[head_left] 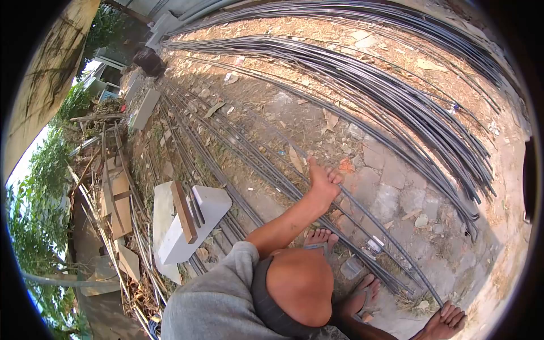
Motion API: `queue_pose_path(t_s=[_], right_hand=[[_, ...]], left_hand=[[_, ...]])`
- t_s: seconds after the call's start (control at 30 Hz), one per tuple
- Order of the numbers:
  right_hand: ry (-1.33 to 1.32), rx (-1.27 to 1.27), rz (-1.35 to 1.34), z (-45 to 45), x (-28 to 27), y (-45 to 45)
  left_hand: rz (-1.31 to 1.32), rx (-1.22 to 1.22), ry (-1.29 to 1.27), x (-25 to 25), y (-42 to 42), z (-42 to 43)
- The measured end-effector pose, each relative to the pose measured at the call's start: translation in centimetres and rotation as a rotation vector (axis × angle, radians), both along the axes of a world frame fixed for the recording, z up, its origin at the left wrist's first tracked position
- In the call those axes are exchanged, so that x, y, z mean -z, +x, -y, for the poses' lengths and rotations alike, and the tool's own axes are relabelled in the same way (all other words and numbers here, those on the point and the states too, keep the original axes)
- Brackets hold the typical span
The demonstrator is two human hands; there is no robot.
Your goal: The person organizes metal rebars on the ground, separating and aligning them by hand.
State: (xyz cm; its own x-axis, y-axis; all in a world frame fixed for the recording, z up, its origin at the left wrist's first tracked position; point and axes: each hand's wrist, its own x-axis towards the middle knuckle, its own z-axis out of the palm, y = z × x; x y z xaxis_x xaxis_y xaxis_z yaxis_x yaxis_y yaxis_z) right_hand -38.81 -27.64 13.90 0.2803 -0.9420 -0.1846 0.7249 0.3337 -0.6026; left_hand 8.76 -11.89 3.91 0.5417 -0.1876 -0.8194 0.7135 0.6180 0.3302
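My left hand [324,180], at the end of the outstretched bare arm, is closed round a long dark steel rod [391,238] near the middle of the view. At the lower right, my right hand [443,322] is closed at the near end of that rod. The rod runs slantwise between my two hands, above the ground. Beneath it, more thin rods [354,254] lie beside my sandalled feet [365,289]. A small white piece [375,244] sits among these rods.
A thick bundle of rods [391,90] curves across the upper right. White blocks [207,212], one with a wooden strip [184,212] and short bars on it, stand at left. Boards [116,198] and sticks lie farther left. Broken paving and dry leaves cover the ground.
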Motion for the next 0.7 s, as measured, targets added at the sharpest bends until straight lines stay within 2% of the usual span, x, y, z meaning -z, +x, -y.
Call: queue_pose_path(t_s=[0.3, 0.4, 0.7], right_hand=[[-0.056, 0.037, -0.111, 0.2, -0.9, -0.3], [-0.102, -0.035, 0.047, 0.2, -1.1, -0.1], [-0.148, -0.084, 0.103, 0.1, -1.4, 0.1]], left_hand=[[-0.004, -0.039, -0.054, -0.9, 0.2, 0.1], [-0.004, -0.044, -0.051, -1.3, 0.2, 0.2], [0.024, -0.039, -0.057, -1.7, 0.1, 0.0]])
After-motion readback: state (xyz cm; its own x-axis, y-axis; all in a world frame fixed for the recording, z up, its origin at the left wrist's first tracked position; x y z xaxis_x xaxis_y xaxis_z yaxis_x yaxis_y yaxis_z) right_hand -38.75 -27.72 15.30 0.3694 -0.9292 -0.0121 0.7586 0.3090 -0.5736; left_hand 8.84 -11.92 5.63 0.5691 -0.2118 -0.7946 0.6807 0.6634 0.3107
